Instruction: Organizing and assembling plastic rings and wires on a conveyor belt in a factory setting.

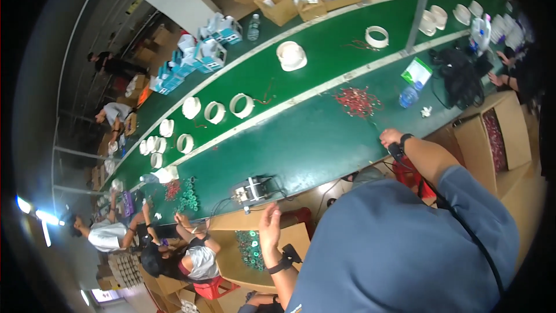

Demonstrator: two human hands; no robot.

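My left hand (270,226) is raised over the near table edge with its fingers stretched out, holding nothing that I can see. Close by it on the table stands a small metal device (250,191) with cables. Below that hand, an open cardboard box (229,255) holds many green ring-shaped parts (249,249). At the table's near edge on the right, my right hand (392,137) is closed with the fingers pinched together; what they hold is too small to make out. Just beyond it lies a heap of red wire pieces (356,102).
A green conveyor belt (330,40) with white plastic rings (241,105) runs behind the table. A bottle (409,95) and black bag (458,75) stand right. Co-workers (200,261) sit at left; another person's hands (504,69) show far right. An open carton (492,139) stands beside me.
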